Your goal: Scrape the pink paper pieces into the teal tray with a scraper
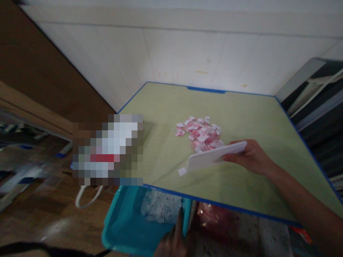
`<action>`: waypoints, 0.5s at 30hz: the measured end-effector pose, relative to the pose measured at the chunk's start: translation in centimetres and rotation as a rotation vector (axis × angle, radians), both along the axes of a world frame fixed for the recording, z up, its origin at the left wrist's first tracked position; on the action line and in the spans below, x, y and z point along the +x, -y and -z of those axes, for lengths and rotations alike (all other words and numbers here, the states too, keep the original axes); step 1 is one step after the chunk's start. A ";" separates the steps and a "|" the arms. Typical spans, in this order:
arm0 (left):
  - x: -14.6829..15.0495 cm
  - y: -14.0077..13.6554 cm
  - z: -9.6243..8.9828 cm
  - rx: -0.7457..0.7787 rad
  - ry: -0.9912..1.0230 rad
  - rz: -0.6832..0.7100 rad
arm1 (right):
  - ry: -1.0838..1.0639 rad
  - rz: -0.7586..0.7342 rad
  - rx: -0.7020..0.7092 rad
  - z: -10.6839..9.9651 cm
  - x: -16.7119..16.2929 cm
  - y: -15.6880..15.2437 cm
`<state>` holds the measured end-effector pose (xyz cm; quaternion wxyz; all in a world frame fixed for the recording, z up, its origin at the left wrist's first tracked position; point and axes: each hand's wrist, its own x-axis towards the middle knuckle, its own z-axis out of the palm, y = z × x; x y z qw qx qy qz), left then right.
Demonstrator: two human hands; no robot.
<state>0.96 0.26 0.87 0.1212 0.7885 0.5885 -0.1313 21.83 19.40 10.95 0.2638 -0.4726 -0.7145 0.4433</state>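
Note:
My right hand [250, 157] is closed on the right end of a flat white rectangular plate [207, 157], tilted above the table. Just beyond the plate lies a loose pile of small packets [202, 134], pink with white paper squares. A single white square [182, 172] is by the plate's left end. Below the table's front edge, a teal basin [109, 223] contains many white paper pieces [162, 207]. My left hand [174, 237] grips the basin near its right wall, one finger stretched along it; the other fingers are partly hidden and dark.
The yellow-green table [160, 103] has a blue rim and stands against a white wall [182, 53]. A pixelated patch covers something at its left edge. Right of the basin sits a shiny reddish plastic bag [214, 217]. Folded table frames [318, 85] lean at the right.

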 end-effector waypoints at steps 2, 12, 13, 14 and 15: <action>0.1 -0.1 -0.2 -0.001 0.003 0.000 | -0.016 -0.035 -0.041 0.1 0.1 -0.3; 0.2 -0.3 -0.8 -0.066 0.007 -0.023 | -0.122 -0.156 -0.249 -0.6 1.1 -0.8; 0.2 -0.3 -0.9 -0.078 0.001 -0.019 | -0.128 -0.161 -0.265 -0.7 1.1 -0.8; 0.3 -0.4 -1.0 -0.088 -0.003 -0.016 | -0.131 -0.164 -0.275 -0.8 1.2 -0.8; 0.3 -0.4 -1.1 -0.095 -0.002 -0.018 | -0.135 -0.164 -0.280 -0.9 1.3 -0.8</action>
